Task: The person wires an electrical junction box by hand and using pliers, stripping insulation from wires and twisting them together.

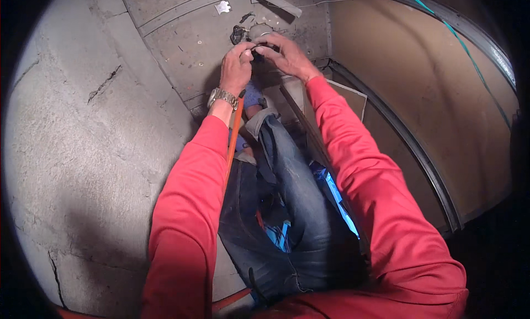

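Both my hands meet at the top middle, arms stretched forward in red sleeves. My left hand (236, 67), with a metal watch (223, 98) on its wrist, has thumb and fingers pinched together. Opposite it, my right hand (284, 55) is bent in a pinch too. Something small and dark shows between the fingertips, too hidden to name. Just beyond the fingers lie a grey rounded piece (261, 30) and a black crumpled piece (238, 35). An orange strip (234, 134) runs down alongside my left wrist and forearm.
A cracked concrete wall (94, 153) fills the left. On the right are brown panels (436, 98), a curved metal track (408, 136) and a green cord (464, 45). A white scrap (222, 7) and a metal strip (274, 1) lie at the top. My jeans (301, 175) are below.
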Demonstrator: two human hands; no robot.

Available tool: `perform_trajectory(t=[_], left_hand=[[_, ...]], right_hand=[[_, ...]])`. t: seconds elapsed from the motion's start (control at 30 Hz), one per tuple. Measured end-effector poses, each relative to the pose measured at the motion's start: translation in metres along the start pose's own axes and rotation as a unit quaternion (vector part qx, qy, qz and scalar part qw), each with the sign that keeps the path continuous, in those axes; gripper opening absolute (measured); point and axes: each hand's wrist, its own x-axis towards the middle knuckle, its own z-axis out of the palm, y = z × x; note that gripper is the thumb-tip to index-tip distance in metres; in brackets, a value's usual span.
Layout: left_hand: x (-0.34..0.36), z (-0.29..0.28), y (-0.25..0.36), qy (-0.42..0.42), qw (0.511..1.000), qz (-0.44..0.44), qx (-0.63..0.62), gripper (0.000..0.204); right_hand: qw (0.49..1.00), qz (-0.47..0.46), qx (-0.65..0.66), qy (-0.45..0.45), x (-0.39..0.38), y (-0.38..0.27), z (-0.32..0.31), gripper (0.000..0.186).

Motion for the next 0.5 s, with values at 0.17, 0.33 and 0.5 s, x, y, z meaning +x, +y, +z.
perform_trajectory(t=[0.17, 0.33, 0.5], left_hand=[[0.008, 0.004, -0.008, -0.018, 0.996, 0.056, 0.065, 0.025], [0.018, 0.013, -0.012, 0.003, 0.985, 0.091, 0.146, 0.024], [0.025, 0.026, -0.032, 0.065, 0.996, -0.009, 0.066, 0.023]], right_hand=[[0.975, 0.139, -0.075, -0.155, 0.011, 0.004, -0.021, 0.031], [0.954, 0.238, -0.156, -0.088, 0.000, 0.013, -0.001, 0.035], [0.953, 0.298, 0.048, 0.009, -0.001, 0.052, 0.000, 0.028]])
